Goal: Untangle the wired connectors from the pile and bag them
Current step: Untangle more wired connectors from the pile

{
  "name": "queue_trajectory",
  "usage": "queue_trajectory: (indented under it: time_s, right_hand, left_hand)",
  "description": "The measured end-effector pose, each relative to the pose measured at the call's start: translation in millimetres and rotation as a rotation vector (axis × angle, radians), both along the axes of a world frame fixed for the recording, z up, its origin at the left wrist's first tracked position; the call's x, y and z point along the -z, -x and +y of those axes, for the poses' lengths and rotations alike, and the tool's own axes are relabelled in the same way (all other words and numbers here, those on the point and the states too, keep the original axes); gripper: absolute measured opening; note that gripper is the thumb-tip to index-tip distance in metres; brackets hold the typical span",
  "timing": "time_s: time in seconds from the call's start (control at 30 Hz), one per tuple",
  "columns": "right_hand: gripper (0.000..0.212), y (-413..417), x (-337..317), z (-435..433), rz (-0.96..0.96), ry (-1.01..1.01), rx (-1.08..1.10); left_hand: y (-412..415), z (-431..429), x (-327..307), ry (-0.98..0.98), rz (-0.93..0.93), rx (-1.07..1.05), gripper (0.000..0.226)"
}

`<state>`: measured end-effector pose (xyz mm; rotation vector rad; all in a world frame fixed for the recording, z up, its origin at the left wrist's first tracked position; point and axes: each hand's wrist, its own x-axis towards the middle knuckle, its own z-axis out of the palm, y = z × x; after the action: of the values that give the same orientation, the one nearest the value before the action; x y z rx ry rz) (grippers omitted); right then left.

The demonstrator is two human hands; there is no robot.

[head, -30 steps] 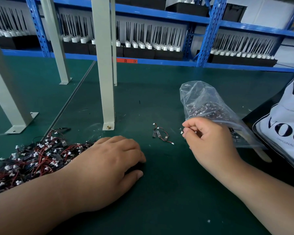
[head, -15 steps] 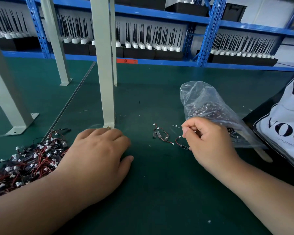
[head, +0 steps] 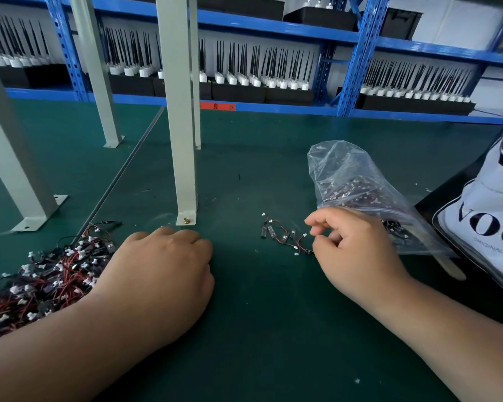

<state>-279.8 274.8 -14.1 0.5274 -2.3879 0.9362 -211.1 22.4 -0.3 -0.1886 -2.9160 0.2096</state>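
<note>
Connectors (head: 282, 235) lie loose — right hand (head: 357, 250) beside them, fingers (head: 320, 220) parted; left hand (head: 160, 274) fingers curled under — grip unclear.

A dark green surface (head: 259, 314) carries a pile of wired connectors (head: 41, 274) with red and black wires and white plugs, and a few loose connectors (head: 279, 233) in the same colours. A clear plastic bag (head: 352, 175) shows dark red and white specks inside, beside a white tote (head: 488, 227) with black lettering. Behind stand pale grey posts (head: 180, 140), blue shelving (head: 357, 53) with a red label (head: 217, 106), and black antennas (head: 262, 62) on white bases.
</note>
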Motion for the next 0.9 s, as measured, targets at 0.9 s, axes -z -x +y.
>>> queue_trajectory:
  time_s: [0.9]
  right_hand:
    - [0.038,-5.3,1.2,-4.2,0.089,-0.139,-0.181]
  left_hand:
    - [-0.5,1.7,5.8,0.009,0.037,0.084,0.042]
